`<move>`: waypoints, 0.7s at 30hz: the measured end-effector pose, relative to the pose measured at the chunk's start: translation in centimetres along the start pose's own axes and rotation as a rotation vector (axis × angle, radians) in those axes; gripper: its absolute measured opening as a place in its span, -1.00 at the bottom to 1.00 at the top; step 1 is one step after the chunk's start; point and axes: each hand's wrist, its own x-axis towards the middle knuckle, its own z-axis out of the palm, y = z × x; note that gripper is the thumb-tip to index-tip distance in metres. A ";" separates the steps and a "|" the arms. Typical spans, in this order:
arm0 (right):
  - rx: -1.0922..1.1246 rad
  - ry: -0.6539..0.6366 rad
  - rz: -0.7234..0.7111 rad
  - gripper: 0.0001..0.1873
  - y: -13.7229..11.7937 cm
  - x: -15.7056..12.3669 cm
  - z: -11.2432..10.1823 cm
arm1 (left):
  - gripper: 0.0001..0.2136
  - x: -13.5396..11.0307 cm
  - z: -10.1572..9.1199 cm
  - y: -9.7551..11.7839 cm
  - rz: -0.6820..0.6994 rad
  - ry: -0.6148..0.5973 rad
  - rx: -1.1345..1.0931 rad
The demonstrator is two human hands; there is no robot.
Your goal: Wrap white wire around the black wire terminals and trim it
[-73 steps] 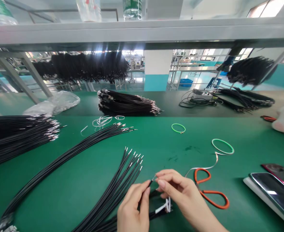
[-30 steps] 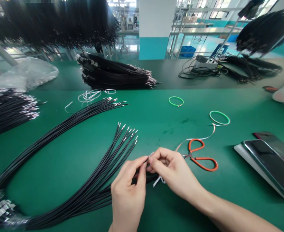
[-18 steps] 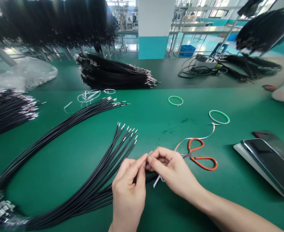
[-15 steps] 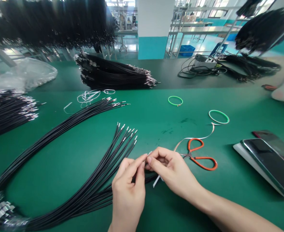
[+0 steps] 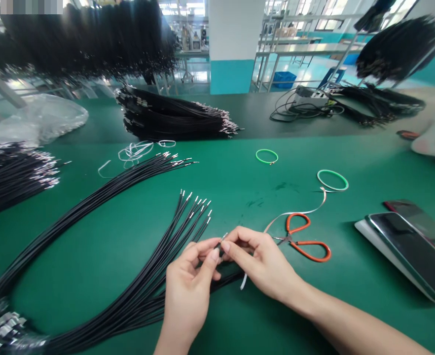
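Observation:
My left hand [image 5: 188, 286] is closed, thumb and fingers pinching a black cable near its silvery tip [image 5: 224, 237]. Fingertips of my right hand [image 5: 264, 261] press together at that same tip, largely covering it. A short white strip [image 5: 243, 281] sticks out beneath my right hand; whether the fingers grip it is hidden. To the left of my hands, a bundle of black cables [image 5: 128, 296] fans out, its metal ends [image 5: 199, 201] pointing away from me. Behind my right hand lie orange-handled scissors [image 5: 311, 251] and a thin pale ribbon [image 5: 295, 212].
Two green rings [image 5: 267, 157] lie farther back. Phones [image 5: 410, 246] rest at the right. A thick cable pile [image 5: 173, 116] sits at the back, another cable bundle [image 5: 14, 172] at the left edge. White loops of strip [image 5: 134, 150] lie near the plastic bag [image 5: 51, 118].
My left hand has shifted slightly left and its fingers have spread a little, so the silvery tip shows more between the hands. The white strip under my right hand hangs more upright.

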 end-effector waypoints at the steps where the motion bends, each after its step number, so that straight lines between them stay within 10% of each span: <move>1: 0.009 -0.006 -0.017 -0.78 0.1 0.0 0.0 | -0.71 0.1 0.0 0.3 -0.028 -0.020 -0.023; 21: 0.035 0.071 -0.037 -0.75 0.8 0.1 0.3 | -0.70 1.9 -0.4 -0.1 -0.005 0.041 -0.065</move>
